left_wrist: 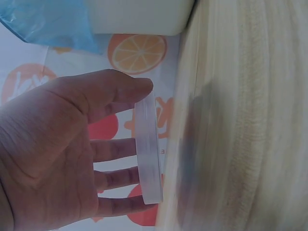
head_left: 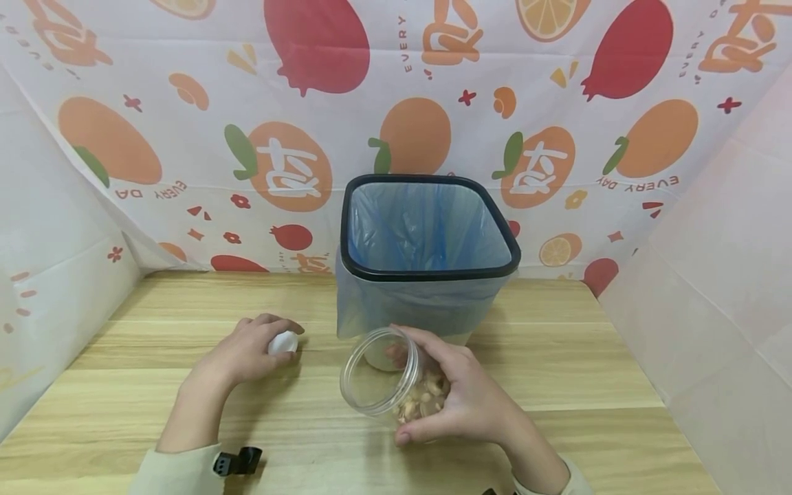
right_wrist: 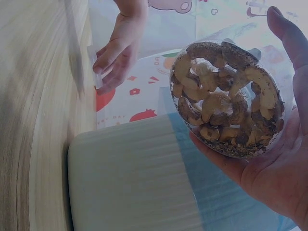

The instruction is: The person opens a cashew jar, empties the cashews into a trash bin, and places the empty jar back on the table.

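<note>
Between thumb and fingers, my left hand (head_left: 247, 354) grips a translucent white lid (head_left: 283, 342) just above the table; the left wrist view shows the lid (left_wrist: 148, 149) edge-on. My right hand (head_left: 467, 399) holds a clear plastic jar (head_left: 377, 371) round its side, tilted with its uncovered mouth facing left. Curved, brown-skinned nuts (head_left: 423, 399) that look like cashews lie in its lower part. Through the jar's bottom in the right wrist view, the nuts (right_wrist: 216, 103) show with dark crumbs. The jar is in front of the bin and apart from the lid.
A bin (head_left: 433, 275) with a black rim and blue liner stands behind the jar at the table's back. The wooden table (head_left: 575, 371) is bounded by a fruit-print cloth (head_left: 204, 158) behind and pale cloth walls at the sides.
</note>
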